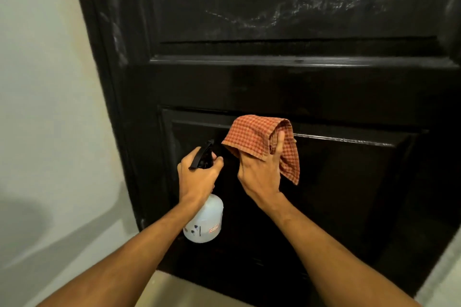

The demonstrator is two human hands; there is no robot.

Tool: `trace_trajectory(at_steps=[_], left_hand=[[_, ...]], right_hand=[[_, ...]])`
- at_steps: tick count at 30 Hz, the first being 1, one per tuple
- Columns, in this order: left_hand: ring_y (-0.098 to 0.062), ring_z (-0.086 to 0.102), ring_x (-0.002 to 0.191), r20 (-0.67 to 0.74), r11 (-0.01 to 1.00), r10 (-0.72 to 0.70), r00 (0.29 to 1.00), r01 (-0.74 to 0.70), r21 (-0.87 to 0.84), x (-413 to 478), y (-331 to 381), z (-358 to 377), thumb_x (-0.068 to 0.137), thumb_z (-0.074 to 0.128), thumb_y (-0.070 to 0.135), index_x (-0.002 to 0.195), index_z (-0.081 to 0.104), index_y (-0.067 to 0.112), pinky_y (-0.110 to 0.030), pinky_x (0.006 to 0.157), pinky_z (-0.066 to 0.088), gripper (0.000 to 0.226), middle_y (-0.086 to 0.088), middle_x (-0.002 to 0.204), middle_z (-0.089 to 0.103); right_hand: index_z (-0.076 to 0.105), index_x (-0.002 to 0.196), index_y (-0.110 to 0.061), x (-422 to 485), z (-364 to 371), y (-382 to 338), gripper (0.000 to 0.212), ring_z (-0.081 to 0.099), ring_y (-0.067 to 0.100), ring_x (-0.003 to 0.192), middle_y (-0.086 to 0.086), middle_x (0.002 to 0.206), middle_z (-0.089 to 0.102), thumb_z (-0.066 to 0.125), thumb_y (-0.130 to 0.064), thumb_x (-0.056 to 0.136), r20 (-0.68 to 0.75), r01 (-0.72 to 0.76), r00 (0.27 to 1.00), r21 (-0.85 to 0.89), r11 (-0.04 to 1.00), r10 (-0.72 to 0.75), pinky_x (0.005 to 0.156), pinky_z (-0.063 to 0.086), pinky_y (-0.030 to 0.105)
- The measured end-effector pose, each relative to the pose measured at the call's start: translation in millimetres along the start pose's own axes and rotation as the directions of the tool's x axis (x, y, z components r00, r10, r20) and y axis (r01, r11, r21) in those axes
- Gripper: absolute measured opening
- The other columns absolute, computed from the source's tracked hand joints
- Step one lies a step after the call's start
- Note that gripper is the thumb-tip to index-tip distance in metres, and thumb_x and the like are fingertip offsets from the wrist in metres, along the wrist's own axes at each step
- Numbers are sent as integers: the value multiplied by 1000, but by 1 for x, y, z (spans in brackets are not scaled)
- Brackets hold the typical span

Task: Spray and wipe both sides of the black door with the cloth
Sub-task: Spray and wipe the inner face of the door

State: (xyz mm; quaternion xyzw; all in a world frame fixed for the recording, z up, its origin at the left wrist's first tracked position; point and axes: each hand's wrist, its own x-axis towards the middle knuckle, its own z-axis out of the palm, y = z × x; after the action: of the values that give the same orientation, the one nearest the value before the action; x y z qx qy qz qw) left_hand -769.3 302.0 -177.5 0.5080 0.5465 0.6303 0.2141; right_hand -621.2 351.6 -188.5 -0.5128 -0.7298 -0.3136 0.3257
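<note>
From where I sat watching the head view, the tall black panelled wooden door [299,87] filled most of the scene, its upper panel streaked with pale, cloudy smears and its lower recessed panel dark and glossy. My left hand [199,174] was wrapped around the neck of a white translucent plastic spray bottle [205,222] with a black trigger head, fingers curled tight about the trigger part, the nozzle pointing up toward the door. The bottle hung below that fist, its rounded body carrying a small label (too blurred for me to read). My right hand [262,172] gripped a red-and-orange checked cloth [254,137], which lay draped over the tops of the fingers and folded back down the far side, so that most of the fingers sat underneath the fabric; only one finger showed through a fold near the top. The cloth was raised at the upper edge of the lower panel, though I could not tell whether it touched the wood. A pale plastered wall [45,107] stood left of the door.
</note>
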Motion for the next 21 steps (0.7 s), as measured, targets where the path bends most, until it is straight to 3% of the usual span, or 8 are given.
trace_trajectory(at_steps=[4,8,12,15,17,19,21], left_hand=[[-11,63,53,-120,999,22,993,-17,42,27,-20,-45,87,79,11,79,67,16,-23,48,50,16,-2,68,67],[-23,64,57,-200,998,-17,980,30,62,47,-52,-87,87,80,14,77,66,23,-36,50,52,20,-3,67,66],[-24,67,66,-275,996,-78,958,88,21,57,-86,-123,85,82,15,77,68,27,-43,63,58,20,0,71,69],[-22,73,83,-309,991,-131,942,134,-11,58,-105,-134,80,86,28,91,73,23,-47,80,64,17,-3,88,74],[-24,74,77,-310,992,-123,943,128,-6,61,-107,-145,84,84,22,88,72,22,-53,76,64,12,-3,82,74],[-21,73,73,-321,996,-79,944,90,20,68,-107,-156,86,82,12,84,71,22,-49,74,64,14,0,76,73],[-15,72,74,-329,998,-34,944,48,33,76,-104,-164,86,82,10,85,72,21,-41,76,64,14,2,76,73]], right_hand=[[46,150,-19,29,18,-42,66,33,36,147,15,154,46,64,-21,86,-12,183,983,41,982,-183,124,4,63],[34,158,-19,60,37,-87,70,20,36,154,13,164,32,56,-27,92,43,411,911,-3,911,-411,123,-10,60],[19,161,-15,61,74,-133,73,3,38,157,15,169,14,44,-35,96,232,664,738,-86,743,-633,117,-24,60],[40,154,-12,42,103,-139,65,17,38,154,16,163,30,40,-28,92,357,791,582,-40,610,-731,119,-22,59],[47,149,-12,47,110,-145,62,25,36,152,15,160,36,34,-21,89,332,840,519,-31,541,-788,123,-10,58],[53,145,-12,76,106,-156,66,31,36,149,15,156,41,44,-19,81,231,831,550,-53,554,-803,126,10,56],[54,145,-11,116,97,-169,72,24,38,152,17,158,39,51,-18,74,136,758,646,-3,652,-751,125,15,57]])
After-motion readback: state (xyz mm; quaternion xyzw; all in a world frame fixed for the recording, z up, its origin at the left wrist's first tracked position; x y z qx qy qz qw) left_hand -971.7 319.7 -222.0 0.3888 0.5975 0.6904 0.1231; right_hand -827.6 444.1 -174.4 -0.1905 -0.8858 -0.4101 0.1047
